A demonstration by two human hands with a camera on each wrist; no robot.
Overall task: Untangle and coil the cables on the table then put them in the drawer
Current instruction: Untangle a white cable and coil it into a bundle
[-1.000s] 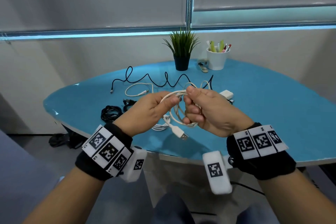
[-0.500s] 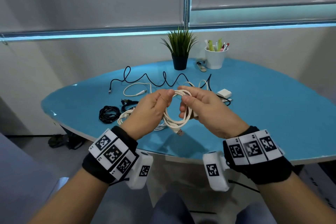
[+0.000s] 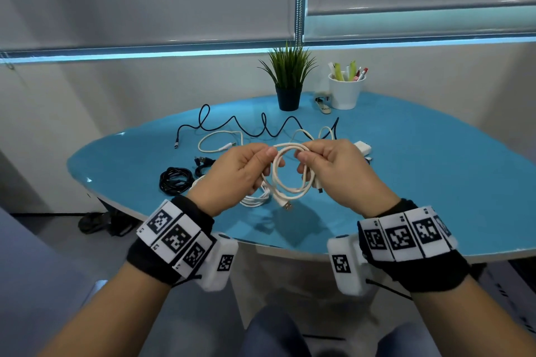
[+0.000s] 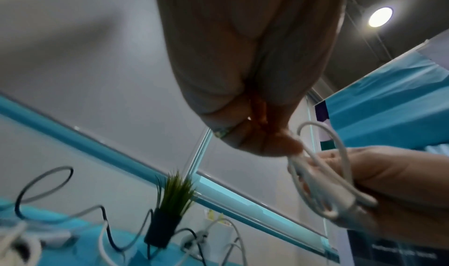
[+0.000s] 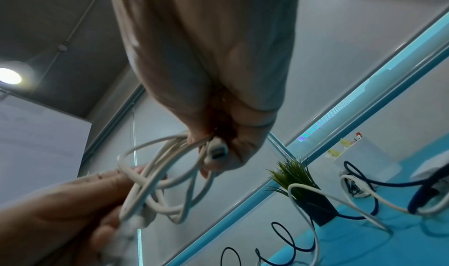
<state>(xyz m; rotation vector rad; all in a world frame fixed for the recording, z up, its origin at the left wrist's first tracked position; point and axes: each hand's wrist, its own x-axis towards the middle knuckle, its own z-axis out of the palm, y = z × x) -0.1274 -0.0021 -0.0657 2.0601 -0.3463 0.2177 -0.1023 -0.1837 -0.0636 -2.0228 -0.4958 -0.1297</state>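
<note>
Both hands hold a coiled white USB cable (image 3: pixel 285 174) in the air above the near part of the blue table (image 3: pixel 435 177). My left hand (image 3: pixel 240 171) pinches the coil's upper left side. My right hand (image 3: pixel 327 168) pinches its upper right side and holds one plug end (image 5: pixel 217 152) against its fingers. The other USB plug (image 3: pixel 287 206) hangs below the loop. On the table lie a long wavy black cable (image 3: pixel 246 124), a loose white cable (image 3: pixel 220 142), a coiled black cable (image 3: pixel 175 180) and a white bundle (image 3: pixel 255 198) under my hands.
A potted plant (image 3: pixel 288 81) and a white cup of pens (image 3: pixel 345 90) stand at the table's far edge. A white charger block (image 3: pixel 362 148) lies just beyond my right hand. No drawer shows in any view.
My hands have drawn slightly apart and turned, so the white coil now hangs as a round open loop between them. The dangling plug has swung lower.
</note>
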